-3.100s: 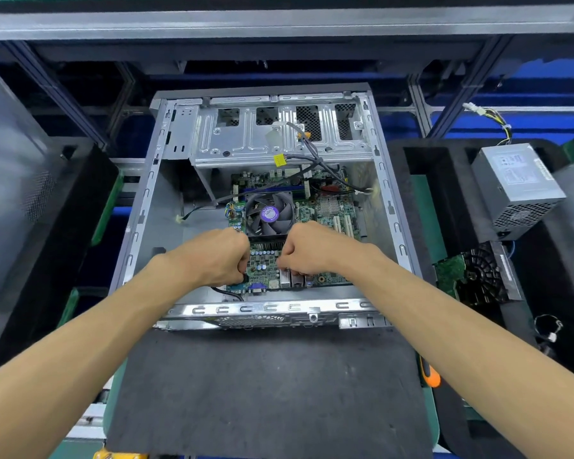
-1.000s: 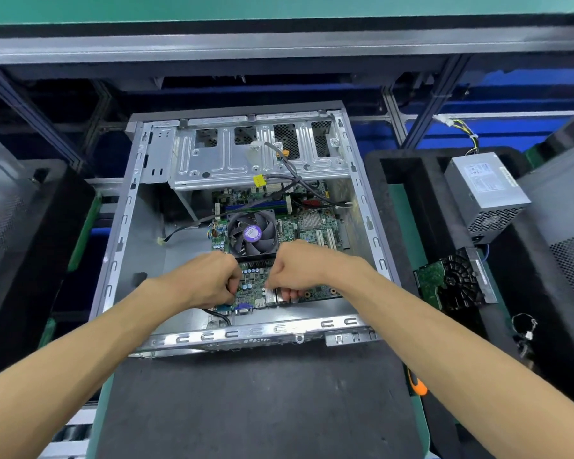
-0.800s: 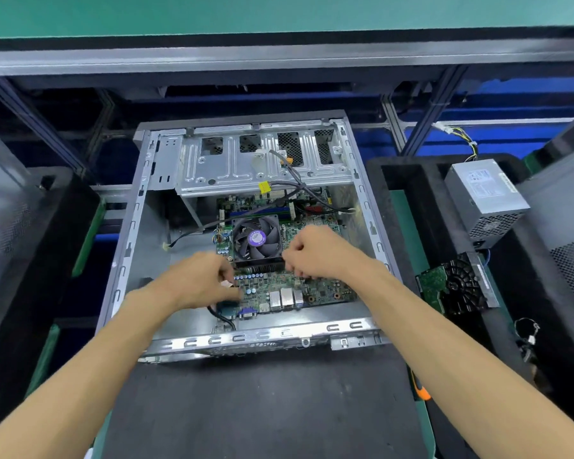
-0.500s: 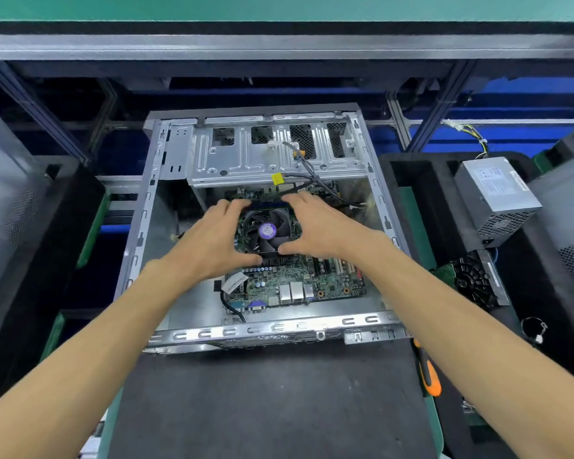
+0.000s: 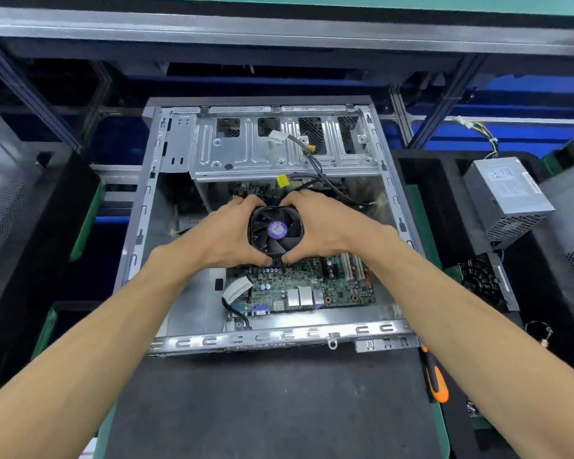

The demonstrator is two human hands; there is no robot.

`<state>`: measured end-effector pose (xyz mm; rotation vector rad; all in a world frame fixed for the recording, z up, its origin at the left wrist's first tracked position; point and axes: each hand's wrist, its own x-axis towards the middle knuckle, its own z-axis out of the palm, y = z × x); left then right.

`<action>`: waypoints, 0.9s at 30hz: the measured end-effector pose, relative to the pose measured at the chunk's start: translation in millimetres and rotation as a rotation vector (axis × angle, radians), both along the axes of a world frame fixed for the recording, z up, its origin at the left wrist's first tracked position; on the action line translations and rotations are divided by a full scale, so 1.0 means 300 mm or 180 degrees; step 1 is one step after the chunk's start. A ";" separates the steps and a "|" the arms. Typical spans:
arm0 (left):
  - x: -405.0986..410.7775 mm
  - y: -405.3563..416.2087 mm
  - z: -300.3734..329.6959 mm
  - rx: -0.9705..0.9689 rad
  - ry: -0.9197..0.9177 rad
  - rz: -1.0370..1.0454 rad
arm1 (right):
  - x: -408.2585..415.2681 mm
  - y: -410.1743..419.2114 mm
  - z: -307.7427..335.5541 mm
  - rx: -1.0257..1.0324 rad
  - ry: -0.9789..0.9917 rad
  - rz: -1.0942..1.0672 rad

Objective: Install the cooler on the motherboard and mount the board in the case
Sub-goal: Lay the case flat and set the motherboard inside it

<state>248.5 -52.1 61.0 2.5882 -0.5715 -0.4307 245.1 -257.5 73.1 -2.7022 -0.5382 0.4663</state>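
Observation:
An open metal case [image 5: 140, 226] lies flat on a dark mat. Inside it sits the green motherboard [image 5: 299, 289], its port side toward me. On the board stands the black cooler fan [image 5: 275, 231] with a purple hub label. My left hand [image 5: 226, 236] grips the cooler's left side, fingers curled over its far edge and thumb at its near edge. My right hand [image 5: 322, 226] grips the right side the same way. A black cable with a white tag [image 5: 236, 289] lies at the board's left near corner.
A silver drive cage [image 5: 279, 150] with loose cables spans the case's far end. A grey power supply [image 5: 507, 193] and a black part on a green board [image 5: 481, 279] rest in foam trays at right. An orange-handled screwdriver [image 5: 436, 382] lies by the mat's right edge.
Both hands left the board's near edge, where they were curled over the components, and moved farther in; they now grip the cooler on both sides. The head camera shifted slightly.

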 end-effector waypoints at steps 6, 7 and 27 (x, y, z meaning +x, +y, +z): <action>-0.023 -0.014 -0.014 -0.0079 0.0068 -0.0123 | -0.027 -0.004 -0.013 -0.0148 -0.0039 0.0125; -0.029 -0.021 -0.019 -0.0009 0.0101 -0.0162 | -0.031 -0.002 -0.017 -0.0200 -0.0004 0.0156; -0.052 -0.041 -0.051 0.0384 0.0456 -0.0715 | -0.029 0.016 -0.025 -0.0460 0.1024 0.0383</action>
